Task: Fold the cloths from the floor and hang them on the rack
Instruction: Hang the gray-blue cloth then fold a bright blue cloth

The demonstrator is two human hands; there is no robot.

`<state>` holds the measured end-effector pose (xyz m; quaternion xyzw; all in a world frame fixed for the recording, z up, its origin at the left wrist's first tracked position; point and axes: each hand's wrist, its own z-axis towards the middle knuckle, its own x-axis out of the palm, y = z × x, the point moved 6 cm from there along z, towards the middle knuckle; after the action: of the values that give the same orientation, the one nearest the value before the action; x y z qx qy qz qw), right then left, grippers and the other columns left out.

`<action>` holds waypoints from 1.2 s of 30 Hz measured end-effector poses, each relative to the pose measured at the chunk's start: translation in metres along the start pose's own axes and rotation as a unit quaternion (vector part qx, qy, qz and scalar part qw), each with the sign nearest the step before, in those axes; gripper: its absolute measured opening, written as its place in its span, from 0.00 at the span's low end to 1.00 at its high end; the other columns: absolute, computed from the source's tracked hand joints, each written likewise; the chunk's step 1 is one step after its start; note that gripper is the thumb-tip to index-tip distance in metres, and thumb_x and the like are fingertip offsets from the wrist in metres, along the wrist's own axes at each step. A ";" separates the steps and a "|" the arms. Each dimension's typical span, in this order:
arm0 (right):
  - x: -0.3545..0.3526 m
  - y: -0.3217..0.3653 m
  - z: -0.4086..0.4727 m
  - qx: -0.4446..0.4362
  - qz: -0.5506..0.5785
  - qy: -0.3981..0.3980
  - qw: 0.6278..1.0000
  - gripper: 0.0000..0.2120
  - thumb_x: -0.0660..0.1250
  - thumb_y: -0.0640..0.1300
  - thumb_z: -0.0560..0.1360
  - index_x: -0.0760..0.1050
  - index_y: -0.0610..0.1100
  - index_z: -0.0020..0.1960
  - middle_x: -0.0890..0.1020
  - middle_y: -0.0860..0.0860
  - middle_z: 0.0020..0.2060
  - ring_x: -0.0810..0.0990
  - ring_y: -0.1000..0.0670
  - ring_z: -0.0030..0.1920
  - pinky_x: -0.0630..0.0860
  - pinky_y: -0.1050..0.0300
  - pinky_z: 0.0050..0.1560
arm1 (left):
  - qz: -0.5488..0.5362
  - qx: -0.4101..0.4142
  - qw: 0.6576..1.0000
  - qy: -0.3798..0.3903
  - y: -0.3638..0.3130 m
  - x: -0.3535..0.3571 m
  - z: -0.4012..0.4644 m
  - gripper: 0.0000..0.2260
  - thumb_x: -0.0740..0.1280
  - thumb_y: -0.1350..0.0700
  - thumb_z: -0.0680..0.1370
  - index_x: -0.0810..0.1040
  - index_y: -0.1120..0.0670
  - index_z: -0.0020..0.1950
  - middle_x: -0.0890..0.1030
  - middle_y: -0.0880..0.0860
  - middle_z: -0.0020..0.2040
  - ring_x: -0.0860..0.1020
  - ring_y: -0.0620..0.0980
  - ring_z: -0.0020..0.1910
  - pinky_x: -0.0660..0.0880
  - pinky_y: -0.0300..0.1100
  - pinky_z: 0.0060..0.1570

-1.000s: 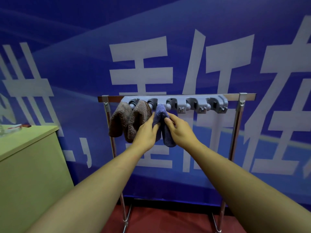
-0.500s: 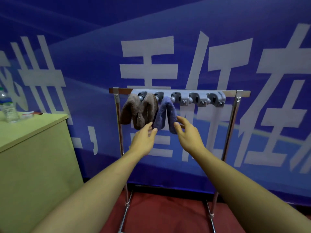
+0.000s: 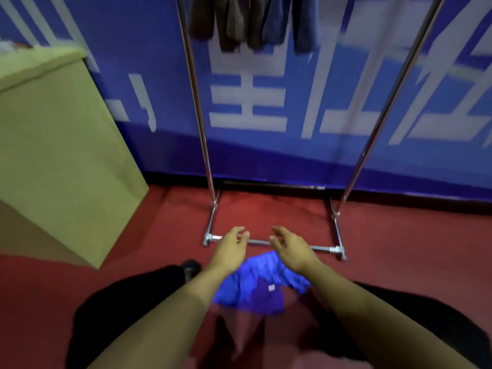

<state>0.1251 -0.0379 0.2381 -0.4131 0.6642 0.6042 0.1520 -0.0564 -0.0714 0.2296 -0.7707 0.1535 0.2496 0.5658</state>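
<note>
With both your left hand [image 3: 231,247] and right hand [image 3: 290,250] loose-fingered and holding nothing, the blue cloth [image 3: 262,284] lies crumpled on the red floor [image 3: 399,249] just below and between them, equally near.

A crumpled bright blue cloth [image 3: 262,282] lies on the red carpet floor [image 3: 399,249] just in front of the chrome metal rack [image 3: 269,242]. Both hands, the left hand [image 3: 231,246] and the right hand [image 3: 291,247], hover empty above the rack's front base bar, fingers relaxed. Brown folded cloths [image 3: 226,21] and a dark blue folded cloth [image 3: 295,22] hang at the rack's top. A pale green cabinet [image 3: 61,145] stands left of the rack.
</note>
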 end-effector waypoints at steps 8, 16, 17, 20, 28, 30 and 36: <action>0.100 -0.115 -0.014 0.130 -0.023 0.111 0.985 0.23 0.60 0.55 0.81 0.70 0.45 0.71 0.77 0.45 0.68 0.76 0.44 0.68 0.70 0.53 0.67 | -0.002 -0.164 0.984 0.064 0.135 0.073 -0.013 0.17 0.64 0.47 0.82 0.77 0.56 0.66 0.83 0.57 0.59 0.80 0.56 0.60 0.73 0.44 0.60; 0.148 -0.192 0.028 0.196 -0.010 0.145 0.970 0.21 0.63 0.53 0.81 0.73 0.43 0.69 0.79 0.43 0.66 0.77 0.43 0.67 0.70 0.55 0.65 | 0.017 -0.229 0.968 0.104 0.196 0.127 0.025 0.19 0.67 0.48 0.80 0.76 0.56 0.68 0.83 0.55 0.59 0.80 0.55 0.61 0.73 0.44 0.62; 0.155 -0.198 0.034 0.202 -0.004 0.148 0.968 0.21 0.64 0.52 0.81 0.74 0.42 0.69 0.79 0.42 0.66 0.77 0.43 0.67 0.69 0.54 0.66 | 0.024 -0.238 0.966 0.103 0.203 0.133 0.032 0.19 0.67 0.48 0.80 0.75 0.56 0.68 0.83 0.55 0.59 0.80 0.55 0.61 0.73 0.44 0.62; 0.177 -0.215 0.057 0.223 0.010 0.149 0.963 0.19 0.65 0.50 0.80 0.75 0.40 0.67 0.81 0.40 0.62 0.79 0.41 0.63 0.72 0.50 0.64 | 0.050 -0.258 0.961 0.088 0.222 0.147 0.057 0.20 0.67 0.47 0.80 0.75 0.55 0.68 0.82 0.55 0.61 0.80 0.55 0.61 0.73 0.46 0.62; 0.240 -0.233 0.103 0.232 0.057 0.193 0.952 0.23 0.63 0.53 0.81 0.70 0.44 0.72 0.78 0.45 0.68 0.76 0.45 0.68 0.70 0.54 0.68 | 0.084 -0.294 0.949 0.073 0.269 0.187 0.110 0.24 0.69 0.47 0.78 0.73 0.58 0.70 0.77 0.60 0.66 0.76 0.59 0.66 0.71 0.48 0.66; 0.251 -0.236 0.106 0.234 0.069 0.202 0.948 0.24 0.62 0.55 0.81 0.69 0.47 0.73 0.77 0.46 0.69 0.75 0.46 0.68 0.69 0.53 0.69 | 0.088 -0.305 0.946 0.066 0.276 0.194 0.116 0.25 0.70 0.47 0.78 0.73 0.59 0.70 0.78 0.60 0.66 0.76 0.60 0.65 0.72 0.49 0.65; 0.266 -0.246 0.115 0.253 0.094 0.189 0.944 0.24 0.62 0.56 0.80 0.69 0.48 0.73 0.77 0.48 0.69 0.76 0.47 0.68 0.70 0.53 0.69 | 0.079 -0.331 0.940 0.029 0.289 0.203 0.132 0.26 0.72 0.43 0.75 0.75 0.60 0.64 0.80 0.61 0.61 0.77 0.60 0.63 0.73 0.50 0.62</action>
<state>0.1085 -0.0102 -0.1406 -0.4034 0.8477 0.3381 0.0657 -0.0663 -0.0270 -0.1450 -0.9067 0.1392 0.3075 0.2528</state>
